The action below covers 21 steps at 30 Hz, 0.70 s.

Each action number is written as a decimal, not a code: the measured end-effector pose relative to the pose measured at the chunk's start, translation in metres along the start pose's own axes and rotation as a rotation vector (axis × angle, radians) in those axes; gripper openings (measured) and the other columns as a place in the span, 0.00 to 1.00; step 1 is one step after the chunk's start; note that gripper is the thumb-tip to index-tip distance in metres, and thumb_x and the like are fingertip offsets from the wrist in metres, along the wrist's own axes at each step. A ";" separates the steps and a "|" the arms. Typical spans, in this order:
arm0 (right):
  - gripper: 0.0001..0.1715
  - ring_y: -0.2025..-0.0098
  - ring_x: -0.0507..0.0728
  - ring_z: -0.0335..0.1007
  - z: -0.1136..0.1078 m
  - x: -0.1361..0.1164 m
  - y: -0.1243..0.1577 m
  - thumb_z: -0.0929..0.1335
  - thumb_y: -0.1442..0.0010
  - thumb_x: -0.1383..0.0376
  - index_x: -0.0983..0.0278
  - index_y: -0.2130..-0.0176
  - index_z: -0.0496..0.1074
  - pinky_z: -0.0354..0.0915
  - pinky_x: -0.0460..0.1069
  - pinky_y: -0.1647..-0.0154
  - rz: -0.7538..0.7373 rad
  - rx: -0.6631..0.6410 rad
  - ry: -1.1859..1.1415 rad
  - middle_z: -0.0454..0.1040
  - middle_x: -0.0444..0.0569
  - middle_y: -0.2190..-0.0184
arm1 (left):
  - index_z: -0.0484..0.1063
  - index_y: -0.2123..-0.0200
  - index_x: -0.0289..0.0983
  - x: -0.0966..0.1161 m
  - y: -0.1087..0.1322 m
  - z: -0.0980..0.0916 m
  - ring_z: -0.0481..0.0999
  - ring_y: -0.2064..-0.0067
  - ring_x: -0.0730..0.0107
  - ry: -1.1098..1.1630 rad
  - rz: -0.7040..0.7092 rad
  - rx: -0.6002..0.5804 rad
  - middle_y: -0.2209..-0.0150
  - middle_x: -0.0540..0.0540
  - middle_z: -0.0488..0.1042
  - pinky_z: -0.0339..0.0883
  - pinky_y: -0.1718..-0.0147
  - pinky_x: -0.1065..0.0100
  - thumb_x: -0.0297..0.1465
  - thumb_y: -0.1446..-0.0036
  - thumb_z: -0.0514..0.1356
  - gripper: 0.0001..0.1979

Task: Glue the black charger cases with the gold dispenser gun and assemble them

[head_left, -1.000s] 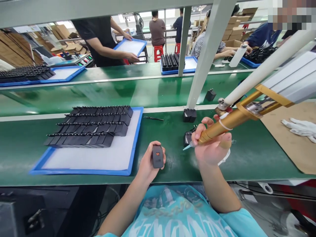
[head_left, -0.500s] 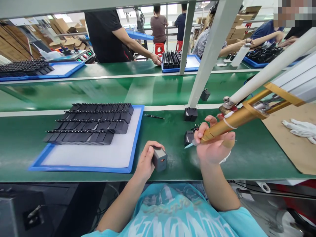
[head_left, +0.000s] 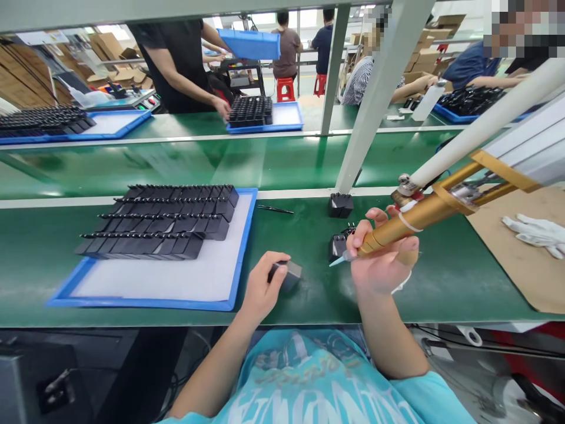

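Observation:
My left hand is closed around a small black power adapter, just above the green bench and right of the blue tray. The adapter is slightly blurred. My right hand grips a gold-coloured glue dispenser, its pale blue nozzle pointing left and down. Some of the right fingers are hidden behind the dispenser. Several black adapters stand in rows in the tray, prongs up. More adapters lie near the nozzle, one black adapter close to the post.
Thin black tweezers lie beyond my left hand. White gloves rest on a brown board at the right. A slanted white post rises ahead. Across the bench, a person in black touches another blue tray of adapters.
The adapter in my left hand has been turned, so its port face no longer shows. My right hand stays put. Across the bench, the adapter tray has slid left with the person's hand.

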State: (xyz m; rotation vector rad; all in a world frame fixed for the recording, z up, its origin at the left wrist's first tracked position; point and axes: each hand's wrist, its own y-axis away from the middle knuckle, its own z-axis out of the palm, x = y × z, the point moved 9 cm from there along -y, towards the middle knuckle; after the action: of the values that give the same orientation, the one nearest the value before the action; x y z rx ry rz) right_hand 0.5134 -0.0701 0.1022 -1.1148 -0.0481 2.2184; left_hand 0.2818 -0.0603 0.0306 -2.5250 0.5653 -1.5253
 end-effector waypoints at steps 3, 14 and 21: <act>0.22 0.78 0.47 0.61 0.000 0.000 0.000 0.67 0.45 0.45 0.55 0.57 0.69 0.59 0.44 0.88 -0.007 -0.007 -0.008 0.67 0.44 0.61 | 0.74 0.54 0.41 0.001 -0.005 0.012 0.72 0.62 0.64 -0.565 0.113 0.004 0.60 0.42 0.73 0.65 0.66 0.68 0.37 0.34 0.52 0.13; 0.22 0.77 0.47 0.62 -0.022 -0.009 0.005 0.66 0.43 0.47 0.56 0.55 0.69 0.60 0.44 0.87 -0.032 -0.040 0.001 0.68 0.46 0.56 | 0.58 0.35 0.47 -0.005 -0.004 0.048 0.72 0.60 0.60 -0.976 0.254 -0.230 0.54 0.41 0.72 0.69 0.66 0.65 0.19 0.41 0.52 0.33; 0.19 0.75 0.48 0.66 -0.064 -0.024 -0.011 0.68 0.43 0.51 0.58 0.57 0.71 0.67 0.48 0.78 -0.071 -0.057 0.112 0.68 0.47 0.53 | 0.52 0.33 0.47 -0.003 -0.058 0.067 0.71 0.61 0.62 -0.938 0.147 -0.185 0.58 0.41 0.71 0.68 0.75 0.71 0.23 0.39 0.52 0.33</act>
State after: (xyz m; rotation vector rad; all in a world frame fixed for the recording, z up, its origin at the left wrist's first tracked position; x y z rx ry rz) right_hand 0.5766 -0.0903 0.0819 -1.2472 -0.1020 2.1000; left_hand 0.3534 -0.0112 0.0136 -2.8376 0.7057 -0.1438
